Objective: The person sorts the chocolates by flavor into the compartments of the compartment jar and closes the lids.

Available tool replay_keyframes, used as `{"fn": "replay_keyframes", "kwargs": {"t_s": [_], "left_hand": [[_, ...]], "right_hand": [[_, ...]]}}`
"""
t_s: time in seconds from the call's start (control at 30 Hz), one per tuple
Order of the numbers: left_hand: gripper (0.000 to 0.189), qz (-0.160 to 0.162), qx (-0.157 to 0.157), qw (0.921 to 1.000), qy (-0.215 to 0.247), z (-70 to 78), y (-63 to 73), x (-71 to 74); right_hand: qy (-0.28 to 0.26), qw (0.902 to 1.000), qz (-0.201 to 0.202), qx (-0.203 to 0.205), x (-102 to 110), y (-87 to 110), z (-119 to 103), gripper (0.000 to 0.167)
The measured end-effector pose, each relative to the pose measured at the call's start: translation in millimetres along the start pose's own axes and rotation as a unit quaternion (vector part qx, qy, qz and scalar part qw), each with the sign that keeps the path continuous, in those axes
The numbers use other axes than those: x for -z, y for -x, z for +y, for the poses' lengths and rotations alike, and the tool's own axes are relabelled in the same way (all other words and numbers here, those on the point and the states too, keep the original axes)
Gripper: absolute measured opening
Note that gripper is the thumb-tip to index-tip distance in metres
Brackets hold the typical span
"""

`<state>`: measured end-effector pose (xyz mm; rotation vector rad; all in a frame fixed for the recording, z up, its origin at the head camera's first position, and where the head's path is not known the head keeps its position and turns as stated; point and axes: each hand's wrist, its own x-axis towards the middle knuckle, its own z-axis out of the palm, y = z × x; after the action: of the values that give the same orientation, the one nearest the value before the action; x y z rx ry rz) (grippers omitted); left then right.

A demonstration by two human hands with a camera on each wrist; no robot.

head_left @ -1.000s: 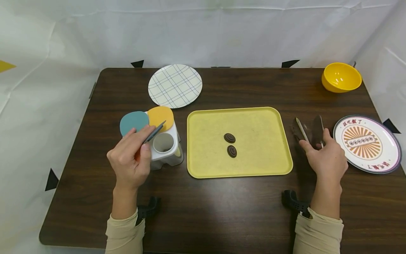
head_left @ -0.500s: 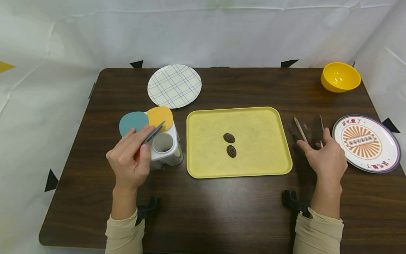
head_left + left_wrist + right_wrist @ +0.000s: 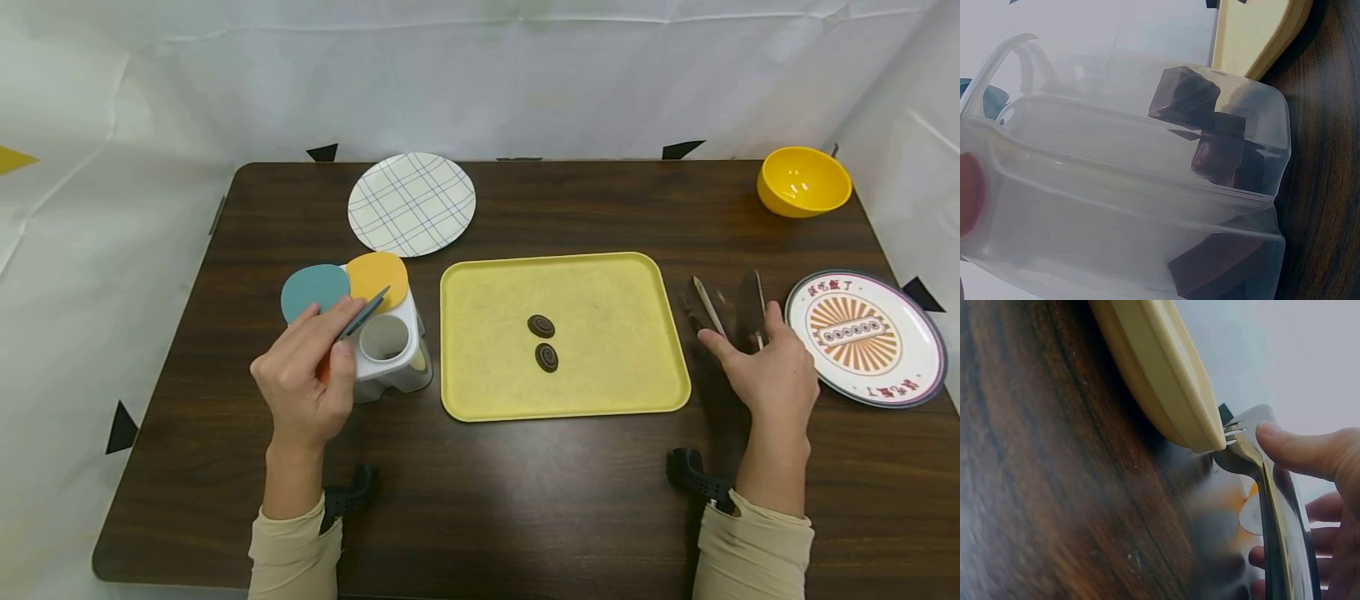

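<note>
In the head view my left hand [image 3: 309, 375] pinches a raised blue-grey lid [image 3: 365, 314] of a white container [image 3: 405, 367] at the tray's left. Beneath that lid one round opening shows. A teal lid [image 3: 315, 287] and a yellow lid [image 3: 382, 275] cover other compartments; something orange is mostly hidden by my hand. Through translucent walls the left wrist view reveals several dark brown blocks [image 3: 1185, 97]. My right hand [image 3: 776, 375] grips metal tongs [image 3: 1275, 506], thumb and fingers on opposite arms. One tip carries fork tines; the other is broad and flat.
A yellow tray [image 3: 607, 333] between the hands bears two dark swirled oval pieces [image 3: 541, 326]. Behind the container lies a checked plate [image 3: 412, 204]. Right of the tongs sits a patterned plate [image 3: 862, 383]; a yellow bowl [image 3: 804, 183] stands at the back right corner.
Both hands keep their hold on the lid and the tongs. The whole head view has shifted by a few pixels; nothing else visibly differs.
</note>
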<state>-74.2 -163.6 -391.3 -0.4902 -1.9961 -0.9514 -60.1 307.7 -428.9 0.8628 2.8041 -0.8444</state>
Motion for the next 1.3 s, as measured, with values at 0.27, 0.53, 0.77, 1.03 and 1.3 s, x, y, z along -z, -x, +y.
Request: {"fn": "replay_keyframes", "kwargs": {"t_s": [0.27,0.53,0.77,1.03,1.3], "left_hand": [[0.041,0.002,0.001,1.0,0.0,1.0,-0.1,0.2],[0.041,-0.001,0.0,1.0,0.0,-0.5,0.8,0.8],[0.041,-0.007,-0.004,1.0,0.002,-2.6,2.6,1.8],[0.041,-0.032,-0.013,0.9993,0.012,-5.0,4.7,4.0],[0.038,-0.043,-0.035,0.9984,0.01,-5.7,6.6,3.9]], "right_hand": [[-0.032,0.9986,0.041,0.013,2,5.2,-2,0.098],[-0.116,0.9659,0.183,0.141,-4,14.0,-18,0.072],[-0.208,0.882,0.249,0.342,-20,25.1,-54,0.051],[-0.184,0.8311,0.165,0.498,-54,49.4,-101,0.045],[-0.158,0.7896,0.078,0.588,-80,72.3,-137,0.045]]}}
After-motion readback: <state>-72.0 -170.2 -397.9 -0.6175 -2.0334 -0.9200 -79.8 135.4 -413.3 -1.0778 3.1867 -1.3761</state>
